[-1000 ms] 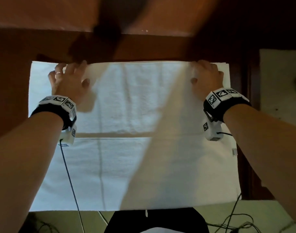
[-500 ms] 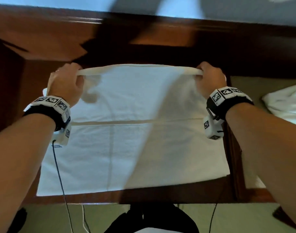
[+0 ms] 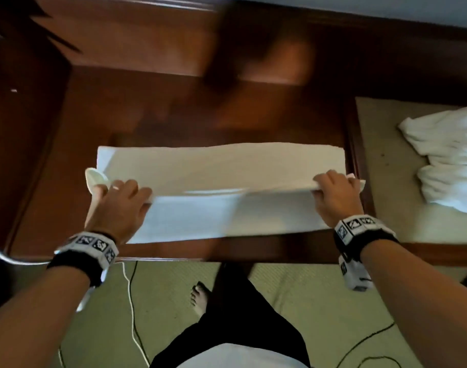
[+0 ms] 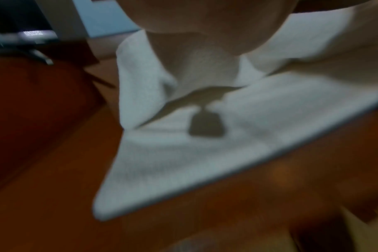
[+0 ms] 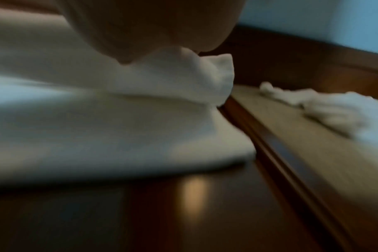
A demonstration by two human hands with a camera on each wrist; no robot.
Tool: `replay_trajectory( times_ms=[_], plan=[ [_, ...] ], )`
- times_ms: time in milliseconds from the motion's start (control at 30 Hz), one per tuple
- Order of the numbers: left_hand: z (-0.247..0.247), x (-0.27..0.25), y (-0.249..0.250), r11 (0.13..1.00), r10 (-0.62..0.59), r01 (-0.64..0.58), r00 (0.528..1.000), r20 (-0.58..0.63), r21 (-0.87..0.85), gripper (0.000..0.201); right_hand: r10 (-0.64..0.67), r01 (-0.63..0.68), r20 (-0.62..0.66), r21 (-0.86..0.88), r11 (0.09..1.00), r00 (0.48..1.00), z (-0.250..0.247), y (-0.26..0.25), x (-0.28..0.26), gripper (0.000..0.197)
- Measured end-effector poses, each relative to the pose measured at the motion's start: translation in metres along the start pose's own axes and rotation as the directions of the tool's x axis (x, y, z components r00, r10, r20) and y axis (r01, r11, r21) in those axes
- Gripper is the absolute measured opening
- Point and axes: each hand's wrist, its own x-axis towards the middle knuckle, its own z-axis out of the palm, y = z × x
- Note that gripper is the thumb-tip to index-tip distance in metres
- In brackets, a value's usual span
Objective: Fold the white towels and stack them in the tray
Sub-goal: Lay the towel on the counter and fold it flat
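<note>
White terry towel (image 3: 221, 192) lies on the dark reddish-brown wooden tabletop (image 3: 174, 123), near the table's front edge. Long axis runs left to right across the person's front; short axis points away from the body. Its upper layer is being folded over toward the near side: the raised flap arches from the far fold line down to a free edge held across the middle, with the lower layer flat beneath it and showing as a paler band along the near edge.

Left hand (image 3: 115, 208) grips the left end of the flap, fingers curled over the cloth, a loose corner bulging out past the knuckles. From the left wrist view, the cloth (image 4: 205, 136) bunches up under the palm; the picture is blurred. Right hand (image 3: 335, 197) pinches the right end of the same edge, fingers closed on it, a small tip of fabric poking out on the far side. The right wrist view shows that tip (image 5: 216, 76) gathered under the hand.

To the right, beyond a wooden rail, a crumpled heap of white towels (image 3: 449, 160) sits on a beige padded surface (image 3: 380, 144). Green matting (image 3: 306, 301) covers the floor below, with thin cables (image 3: 131, 309) trailing over it and a bare foot (image 3: 199, 296) showing.
</note>
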Motion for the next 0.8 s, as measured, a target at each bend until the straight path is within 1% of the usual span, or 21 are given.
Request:
replay_trajectory(
  times_ms=[100,133,167,233,267,300,333,367,433,467,500,533,600,633,733,767,800],
  plan=[
    [0.03,-0.042,0.022,0.998,0.058,-0.057,0.989,0.136,-0.005,0.02,0.028,-0.014,0.098,-0.139,0.99,0.995,0.036,0.005,-0.058,0.021],
    [0.035,-0.047,0.03,0.999,0.046,-0.045,0.984,0.171,-0.013,0.015,0.057,-0.032,0.136,-0.184,0.982,0.989,0.044,0.006,-0.071,0.021],
    [0.039,-0.049,0.036,0.999,0.032,-0.029,0.982,0.189,-0.021,0.014,0.09,-0.054,0.165,-0.208,0.977,0.982,0.049,0.006,-0.079,0.026],
    [0.046,-0.045,0.045,0.999,0.025,-0.017,0.982,0.187,-0.045,0.039,0.102,-0.069,0.151,-0.213,0.975,0.983,0.053,0.003,-0.082,0.038],
    [0.049,-0.041,0.046,0.998,0.042,-0.033,0.981,0.189,-0.05,0.051,0.085,-0.056,0.148,-0.189,0.98,0.985,0.054,0.001,-0.079,0.045],
    [0.053,-0.038,0.045,0.996,0.074,-0.064,0.979,0.192,-0.059,0.059,0.056,-0.033,0.15,-0.151,0.988,0.987,0.054,0.0,-0.075,0.053],
    [0.054,-0.034,0.044,0.993,0.1,-0.087,0.975,0.197,-0.075,0.06,0.029,-0.014,0.158,-0.096,0.995,0.987,0.054,-0.001,-0.07,0.059],
    [0.055,-0.032,0.041,0.989,0.119,-0.101,0.976,0.181,-0.106,0.056,0.011,-0.005,0.163,-0.035,0.999,0.987,0.054,0.0,-0.066,0.062],
    [0.055,-0.035,0.037,0.983,0.116,-0.096,0.986,0.122,-0.158,0.046,0.027,-0.036,0.127,0.067,0.997,0.991,0.056,0.011,-0.064,0.063],
    [0.056,-0.041,0.036,0.981,0.112,-0.096,0.99,0.083,-0.167,0.045,0.043,-0.052,0.121,0.078,0.996,0.992,0.058,0.017,-0.067,0.064],
    [0.058,-0.047,0.036,0.979,0.122,-0.11,0.991,0.061,-0.169,0.047,0.046,-0.056,0.144,0.062,0.997,0.989,0.06,0.022,-0.069,0.067],
    [0.061,-0.055,0.037,0.978,0.144,-0.131,0.987,0.069,-0.164,0.054,0.041,-0.048,0.201,0.033,0.998,0.979,0.062,0.027,-0.071,0.072],
    [0.068,-0.067,0.037,0.974,0.189,-0.165,0.97,0.151,-0.157,0.071,0.027,-0.027,0.341,-0.005,1.0,0.94,0.065,0.035,-0.071,0.083],
    [0.071,-0.069,0.037,0.973,0.194,-0.165,0.963,0.188,-0.161,0.075,0.019,-0.02,0.361,-0.003,1.0,0.932,0.063,0.037,-0.068,0.085],
    [0.072,-0.073,0.038,0.97,0.21,-0.177,0.955,0.208,-0.166,0.087,-0.03,0.028,0.264,0.013,1.0,0.964,0.054,0.048,-0.071,0.083],
    [0.071,-0.073,0.038,0.97,0.212,-0.179,0.954,0.211,-0.164,0.092,-0.02,0.021,0.267,-0.001,1.0,0.964,0.053,0.051,-0.074,0.084],
    [0.071,-0.074,0.038,0.97,0.213,-0.179,0.951,0.223,-0.163,0.095,0.004,0.004,0.296,-0.027,1.0,0.955,0.052,0.054,-0.077,0.085]
  ],
)
